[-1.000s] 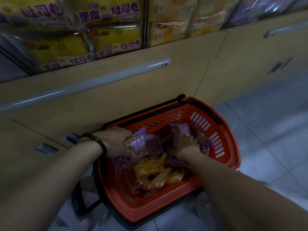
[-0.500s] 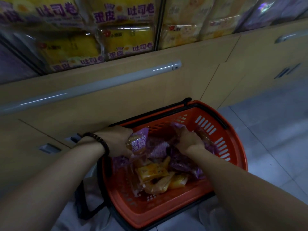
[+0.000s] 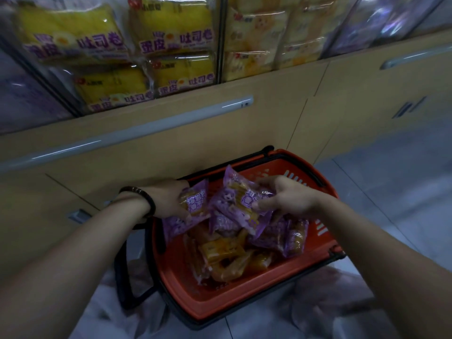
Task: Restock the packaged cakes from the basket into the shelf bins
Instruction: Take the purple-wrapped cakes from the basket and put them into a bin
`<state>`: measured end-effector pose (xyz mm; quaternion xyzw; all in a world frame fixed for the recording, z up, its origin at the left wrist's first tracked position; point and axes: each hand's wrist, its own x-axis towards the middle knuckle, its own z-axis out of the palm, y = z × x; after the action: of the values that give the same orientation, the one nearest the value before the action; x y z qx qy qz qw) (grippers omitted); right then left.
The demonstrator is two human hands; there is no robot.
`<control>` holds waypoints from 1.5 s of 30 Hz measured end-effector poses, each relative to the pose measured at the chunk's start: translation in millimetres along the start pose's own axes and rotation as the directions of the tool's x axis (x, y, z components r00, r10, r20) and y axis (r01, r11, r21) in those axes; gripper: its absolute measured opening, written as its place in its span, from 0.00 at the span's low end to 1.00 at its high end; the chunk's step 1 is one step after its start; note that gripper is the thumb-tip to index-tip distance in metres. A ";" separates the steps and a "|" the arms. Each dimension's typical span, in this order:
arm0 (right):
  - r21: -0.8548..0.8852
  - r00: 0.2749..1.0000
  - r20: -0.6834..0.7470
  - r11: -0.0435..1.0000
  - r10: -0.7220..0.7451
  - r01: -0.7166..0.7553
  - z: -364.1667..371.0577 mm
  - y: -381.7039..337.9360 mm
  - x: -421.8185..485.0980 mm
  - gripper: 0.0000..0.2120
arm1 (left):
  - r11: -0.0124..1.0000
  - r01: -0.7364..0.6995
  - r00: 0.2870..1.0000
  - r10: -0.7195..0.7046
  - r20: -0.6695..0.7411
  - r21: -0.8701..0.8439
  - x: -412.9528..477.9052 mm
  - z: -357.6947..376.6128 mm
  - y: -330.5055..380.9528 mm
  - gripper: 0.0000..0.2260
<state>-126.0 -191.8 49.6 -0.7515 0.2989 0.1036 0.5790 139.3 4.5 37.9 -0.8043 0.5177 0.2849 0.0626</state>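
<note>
We see the shelf bins across the top of the frame, packed with yellow cake packs behind clear fronts, and below them a wooden cabinet front. Tiled floor lies open at the right of the frame. The orange basket sits at lower centre, its far rim just beside the cabinet and its black handle down at the left. Inside, packaged cakes in purple and yellow wrappers lie heaped. Our left hand, fingers curled, grips a purple pack over the basket's left rim. Our right hand pinches a second purple pack above the heap, thumb beneath.
</note>
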 end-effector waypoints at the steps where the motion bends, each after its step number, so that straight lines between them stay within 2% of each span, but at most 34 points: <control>1: -0.016 1.000 0.004 1.000 -0.005 0.006 -1.3 -2.8 -5.0 0.26 | 0.999 -0.007 1.000 0.008 0.011 -0.044 -3.0 -3.2 2.3 0.27; 3: 0.006 0.999 0.042 1.000 -0.010 0.010 -5.6 -5.3 -13.2 0.23 | 0.990 -0.028 0.999 0.031 0.017 -0.142 -11.3 -11.5 8.6 0.28; 6: 0.069 0.995 0.093 0.997 0.026 -0.032 -12.7 -8.8 -24.8 0.17 | 0.963 -0.093 0.995 0.085 -0.044 -0.254 -33.8 -25.6 22.9 0.27; 9: 0.044 0.991 0.124 0.998 -0.046 0.041 -16.3 -27.6 -47.0 0.15 | 0.912 -0.162 0.984 0.122 -0.129 -0.376 -58.0 -32.4 43.3 0.27; 12: -0.144 0.980 0.103 0.972 -0.173 0.186 -14.7 -59.6 -74.3 0.17 | 0.840 -0.258 0.958 0.157 -0.241 -0.478 -79.8 -44.8 63.5 0.32; 14: -0.340 0.963 0.027 0.904 -0.267 0.260 -14.5 -82.0 -94.0 0.19 | 0.806 -0.286 0.949 0.162 -0.270 -0.519 -96.8 -62.3 76.5 0.23; 16: -0.457 0.933 -0.070 0.843 -0.353 0.284 -20.7 -99.4 -115.1 0.19 | 0.802 -0.322 0.937 0.191 -0.294 -0.503 -110.5 -85.5 89.8 0.20; 21: -0.701 0.812 -0.218 0.666 -0.542 0.256 -78.0 -149.3 -167.3 0.20 | 0.817 -0.409 0.882 0.240 -0.405 -0.407 -130.9 -175.9 125.7 0.24; 24: -0.749 0.750 -0.254 0.615 -0.611 0.248 -126.5 -183.8 -196.6 0.19 | 0.823 -0.480 0.791 0.257 -0.555 -0.303 -139.7 -238.8 160.4 0.26; 28: -0.838 0.645 -0.338 0.532 -0.685 0.126 -188.8 -217.8 -216.3 0.19 | 0.834 -0.539 0.625 0.302 -0.720 -0.118 -137.4 -317.1 202.5 0.24; 30: -0.882 0.589 -0.344 0.467 -0.732 0.066 -220.6 -230.9 -213.5 0.16 | 0.826 -0.559 0.531 0.293 -0.795 -0.069 -121.5 -352.5 214.1 0.22; 33: -0.899 0.516 -0.402 0.434 -0.756 -0.065 -270.7 -252.2 -198.9 0.13 | 0.810 -0.585 0.360 0.212 -0.909 -0.043 -80.0 -393.9 228.0 0.22; 36: -0.883 0.416 -0.468 0.437 -0.780 -0.174 -320.5 -271.4 -178.8 0.13 | 0.760 -0.641 0.213 0.049 -0.976 -0.102 -25.7 -421.0 236.2 0.26; 38: -0.889 0.417 -0.458 0.403 -0.785 -0.218 -348.9 -278.8 -161.7 0.13 | 0.734 -0.668 0.164 -0.019 -0.986 -0.125 8.2 -428.6 238.7 0.24; 42: -0.880 0.494 -0.455 0.291 -0.741 -0.375 -393.3 -281.9 -115.8 0.12 | 0.705 -0.704 0.080 -0.039 -0.996 -0.085 63.7 -423.8 239.8 0.20; 45: -0.855 0.559 -0.478 0.211 -0.677 -0.474 -407.9 -276.3 -70.9 0.13 | 0.689 -0.718 0.101 -0.037 -0.994 -0.099 84.1 -421.4 239.8 0.20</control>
<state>-103.1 -507.0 434.2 -0.9032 0.3291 -0.1434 -0.2351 122.3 -338.6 390.2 -0.6105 0.5052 -0.1340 -0.5951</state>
